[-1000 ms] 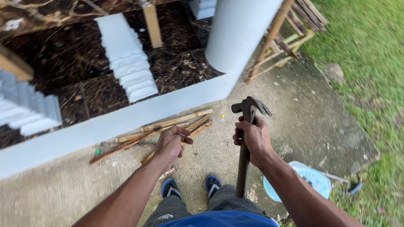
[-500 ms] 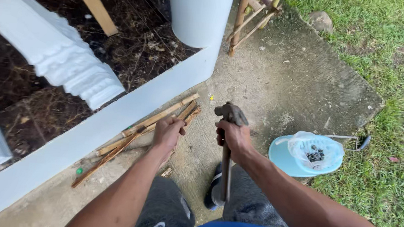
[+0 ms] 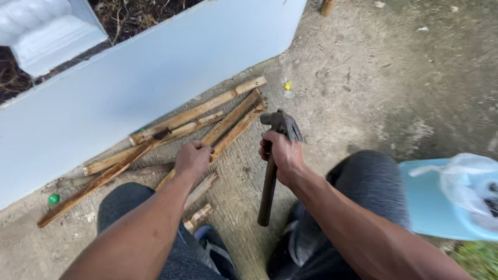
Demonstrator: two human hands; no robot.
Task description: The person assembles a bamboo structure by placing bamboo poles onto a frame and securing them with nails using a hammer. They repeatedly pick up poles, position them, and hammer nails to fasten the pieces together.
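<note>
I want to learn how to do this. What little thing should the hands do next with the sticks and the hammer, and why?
Probably close the left hand around one bamboo stick and lift it clear of the pile. That hand already rests on the sticks lying on the concrete beside the white board, while the right hand grips the hammer just under its head, handle pointing down, not ready to swing.

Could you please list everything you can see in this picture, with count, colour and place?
wooden sticks: several, brown, on the concrete along the board
board: one, white, slanting across the left
moulded block: one, white, top left
hammer: one, dark, head up, in the right hand
tub: one, light blue, right edge
plastic bag: one, clear, in the tub, holding small dark pieces
small ball: one, green, lower left
left hand: on the sticks
right hand: gripping the hammer
</note>
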